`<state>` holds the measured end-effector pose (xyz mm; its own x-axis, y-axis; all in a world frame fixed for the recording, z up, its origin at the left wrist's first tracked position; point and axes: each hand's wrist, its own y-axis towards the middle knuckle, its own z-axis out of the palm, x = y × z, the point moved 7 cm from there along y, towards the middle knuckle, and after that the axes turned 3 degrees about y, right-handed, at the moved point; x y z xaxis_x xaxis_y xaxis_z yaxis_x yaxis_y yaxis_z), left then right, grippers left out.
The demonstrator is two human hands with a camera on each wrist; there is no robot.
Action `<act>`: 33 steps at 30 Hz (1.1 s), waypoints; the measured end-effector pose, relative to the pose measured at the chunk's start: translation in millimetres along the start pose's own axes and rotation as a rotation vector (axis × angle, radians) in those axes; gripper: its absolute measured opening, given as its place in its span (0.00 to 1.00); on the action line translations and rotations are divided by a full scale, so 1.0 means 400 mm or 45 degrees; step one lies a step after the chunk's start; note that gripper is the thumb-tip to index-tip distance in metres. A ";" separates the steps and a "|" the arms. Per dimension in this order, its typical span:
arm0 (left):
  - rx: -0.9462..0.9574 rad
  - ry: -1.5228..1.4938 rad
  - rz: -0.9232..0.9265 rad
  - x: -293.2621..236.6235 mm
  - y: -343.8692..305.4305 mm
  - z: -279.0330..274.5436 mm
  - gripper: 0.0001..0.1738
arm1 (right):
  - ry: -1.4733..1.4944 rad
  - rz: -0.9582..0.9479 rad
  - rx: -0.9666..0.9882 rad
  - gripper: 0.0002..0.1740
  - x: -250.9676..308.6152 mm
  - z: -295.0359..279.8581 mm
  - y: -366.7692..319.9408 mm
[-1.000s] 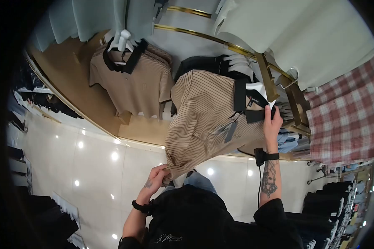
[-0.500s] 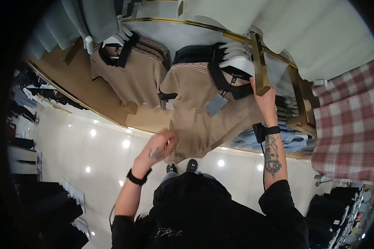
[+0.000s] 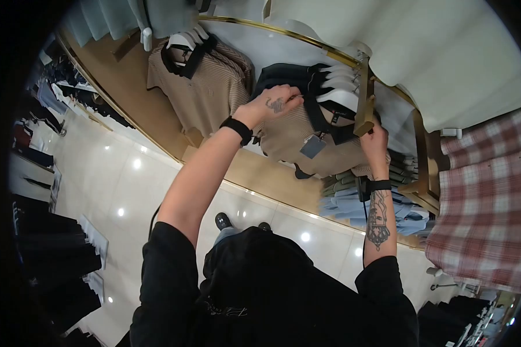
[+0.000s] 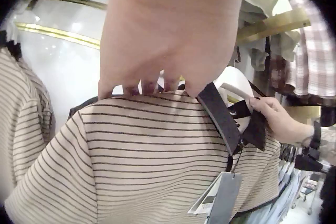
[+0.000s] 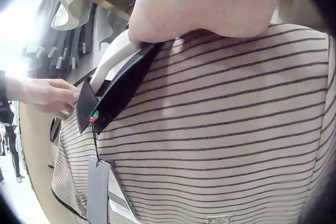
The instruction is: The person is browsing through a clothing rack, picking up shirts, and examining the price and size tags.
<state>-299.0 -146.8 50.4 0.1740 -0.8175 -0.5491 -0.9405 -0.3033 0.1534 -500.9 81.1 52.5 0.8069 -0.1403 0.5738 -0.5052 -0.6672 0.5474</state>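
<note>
A beige polo shirt [image 3: 289, 133] with thin dark stripes and a black collar [image 4: 219, 119] hangs on a white hanger [image 3: 337, 99]. My left hand [image 3: 275, 103] pinches its shoulder beside the collar, thumb in front and fingers behind the cloth. At the opposite shoulder my right hand [image 3: 374, 141] grips the shirt close to the collar and hanger; the end of a brass bar partly hides this hand in the head view. A grey tag [image 3: 313, 147] dangles on a cord from the collar, with a white label [image 5: 122, 203] behind it in the right wrist view.
The brass bar [image 3: 364, 104] juts out over the right hand. Similar striped polos [image 3: 205, 87] hang at left, dark garments [image 3: 286, 78] behind. Folded blue clothes [image 3: 350, 202] lie below right, near a red plaid garment [image 3: 486, 214]. A wooden ledge [image 3: 260, 176] runs underneath.
My left hand has let go of the shirt's lower hem and moved up to its shoulder. The shirt, earlier pulled out toward me, now hangs back. My right hand stays by the collar.
</note>
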 end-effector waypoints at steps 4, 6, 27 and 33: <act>-0.140 0.064 0.030 0.023 -0.018 0.017 0.22 | 0.005 0.076 0.082 0.31 0.005 0.005 0.002; -0.194 0.122 0.055 0.034 -0.016 0.019 0.22 | 0.000 0.126 0.108 0.31 0.015 0.015 -0.005; -0.704 -0.029 -0.217 0.109 -0.489 0.133 0.39 | -0.393 -0.077 -0.171 0.33 0.028 0.047 -0.264; -0.691 -0.234 -0.372 0.263 -0.880 0.235 0.23 | -0.234 0.240 0.128 0.31 -0.026 0.178 -0.572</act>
<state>23.1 -80.0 -138.5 0.3027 -0.5811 -0.7555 -0.5721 -0.7447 0.3436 -371.9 183.0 -121.9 0.7484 -0.3930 0.5343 -0.6260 -0.6846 0.3734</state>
